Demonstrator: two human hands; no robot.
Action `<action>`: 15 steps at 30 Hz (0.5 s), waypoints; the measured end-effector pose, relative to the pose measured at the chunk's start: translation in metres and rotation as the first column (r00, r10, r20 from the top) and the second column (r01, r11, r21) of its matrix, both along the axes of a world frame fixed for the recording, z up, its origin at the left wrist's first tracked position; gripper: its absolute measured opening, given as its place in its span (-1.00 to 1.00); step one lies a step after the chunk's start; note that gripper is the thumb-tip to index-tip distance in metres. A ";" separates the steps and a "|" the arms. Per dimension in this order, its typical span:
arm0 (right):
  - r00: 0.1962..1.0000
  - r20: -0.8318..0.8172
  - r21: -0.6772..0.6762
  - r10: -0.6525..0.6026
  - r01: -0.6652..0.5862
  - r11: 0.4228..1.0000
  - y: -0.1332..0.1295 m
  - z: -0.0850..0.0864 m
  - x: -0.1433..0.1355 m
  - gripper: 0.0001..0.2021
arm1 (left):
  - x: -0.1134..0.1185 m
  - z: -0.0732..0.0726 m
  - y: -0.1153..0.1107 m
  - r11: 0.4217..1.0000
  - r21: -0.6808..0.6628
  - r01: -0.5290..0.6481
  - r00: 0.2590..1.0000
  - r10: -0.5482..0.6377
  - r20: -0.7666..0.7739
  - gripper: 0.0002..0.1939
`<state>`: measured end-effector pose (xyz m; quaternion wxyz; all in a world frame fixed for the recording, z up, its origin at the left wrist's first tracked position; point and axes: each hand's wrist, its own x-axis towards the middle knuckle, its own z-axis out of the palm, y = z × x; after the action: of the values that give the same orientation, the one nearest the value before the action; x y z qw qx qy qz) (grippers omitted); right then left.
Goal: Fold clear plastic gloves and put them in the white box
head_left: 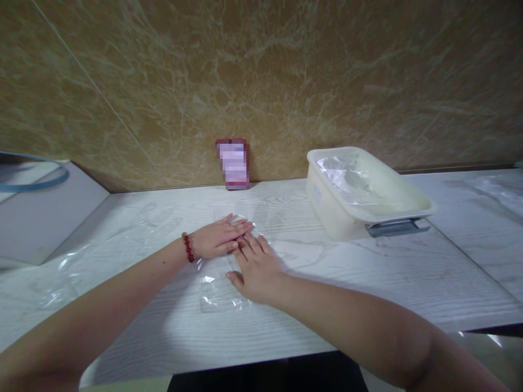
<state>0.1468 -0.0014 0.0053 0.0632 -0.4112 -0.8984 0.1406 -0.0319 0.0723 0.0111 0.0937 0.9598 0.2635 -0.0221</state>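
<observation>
A clear plastic bag (pixel 223 296) lies on the white wood-grain table (pixel 302 332) in front of me. My left hand (pixel 218 238) rests flat on its far part, fingers stretched to the right, a red bead bracelet (pixel 188 247) at the wrist. Flat on the same bag is my right hand (pixel 258 269), with its fingers spread and pointing away from me. The fingertips of both hands meet or overlap near the middle. Part of the bag is hidden beneath them.
A cream plastic bin (pixel 327 209) with a grey latch stands at the right, clear plastic inside. Against the marbled wall (pixel 261 81) leans a phone (pixel 235 163). More clear film (pixel 61 283) lies at the left, near a white box (pixel 61 212) with a blue band.
</observation>
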 end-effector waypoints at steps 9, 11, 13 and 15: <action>1.000 -0.027 0.036 0.003 -0.002 0.999 -0.001 -0.001 0.001 -0.37 | -0.002 0.001 0.018 0.996 0.081 -0.035 0.992 0.044 -0.116 -0.48; 1.000 -0.022 0.034 0.007 -0.006 0.999 -0.001 -0.001 0.002 -0.37 | -0.002 0.001 0.023 0.995 0.087 -0.053 0.990 0.064 -0.128 -0.48; 1.000 -0.021 0.032 0.004 -0.003 0.999 -0.001 -0.001 0.002 -0.37 | -0.004 0.001 0.028 0.993 0.088 -0.077 0.987 0.088 -0.131 -0.47; 1.000 -0.024 0.030 -0.007 0.008 1.000 -0.001 -0.001 0.002 -0.37 | -0.005 0.001 0.033 0.991 0.087 -0.105 0.985 0.116 -0.128 -0.47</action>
<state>0.1488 -0.0027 0.0044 0.0807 -0.4119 -0.8981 0.1316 -0.0372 0.1058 0.0122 0.0385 0.9431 0.3228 -0.0702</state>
